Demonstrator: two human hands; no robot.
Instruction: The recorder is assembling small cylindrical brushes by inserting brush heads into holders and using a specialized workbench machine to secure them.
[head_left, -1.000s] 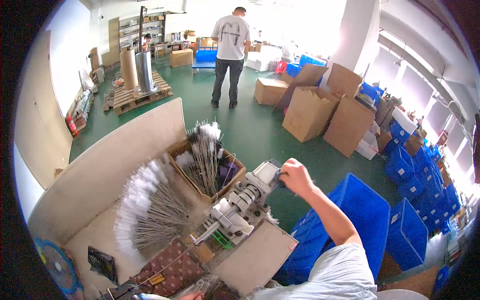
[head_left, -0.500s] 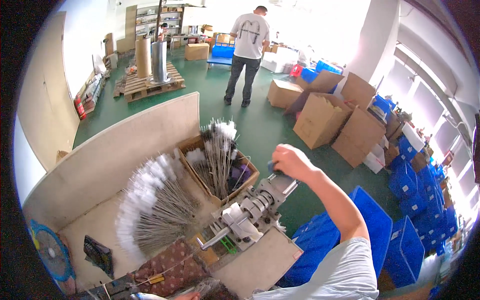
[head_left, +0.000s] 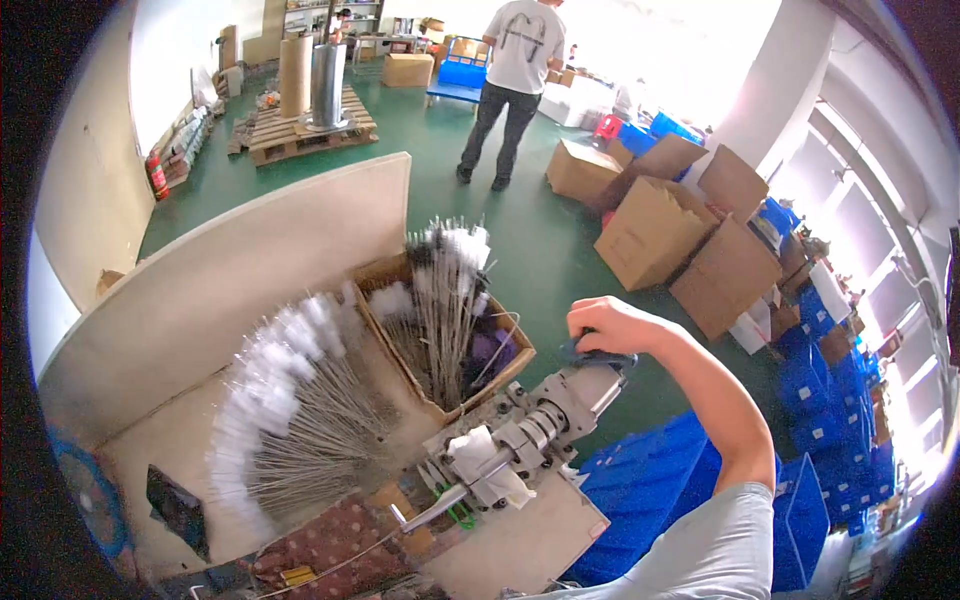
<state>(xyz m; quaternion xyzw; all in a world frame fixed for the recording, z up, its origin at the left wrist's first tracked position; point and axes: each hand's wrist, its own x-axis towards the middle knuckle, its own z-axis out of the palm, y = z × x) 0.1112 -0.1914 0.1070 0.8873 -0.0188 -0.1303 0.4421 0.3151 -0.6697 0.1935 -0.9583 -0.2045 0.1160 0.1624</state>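
Note:
My right hand [head_left: 606, 326] is closed on a dark blue handle [head_left: 592, 354] at the far end of a bench-mounted metal machine [head_left: 545, 425]. A white wrapping [head_left: 475, 455] covers part of its shaft, and a bent crank-like rod [head_left: 430, 508] sticks out at the near end. My left hand is out of view. Left of the machine, many wire-stemmed brushes [head_left: 310, 415] with white bristle heads lie fanned out on the bench. A thin wire [head_left: 350, 560] runs below the rod, over a brown dotted cloth [head_left: 330, 545].
A cardboard box [head_left: 440, 408] of more brushes stands behind the machine. A pale board [head_left: 250, 240] edges the bench. Green-handled scissors [head_left: 460, 515] lie beside the rod. Blue bins [head_left: 640, 470] and cartons [head_left: 655, 230] fill the right. A person [head_left: 515, 90] stands farther off.
My right hand and the handle have swung, the hand now bent over the handle's top. The left hand's fingers at the lower edge have gone from view. The whole view has shifted slightly.

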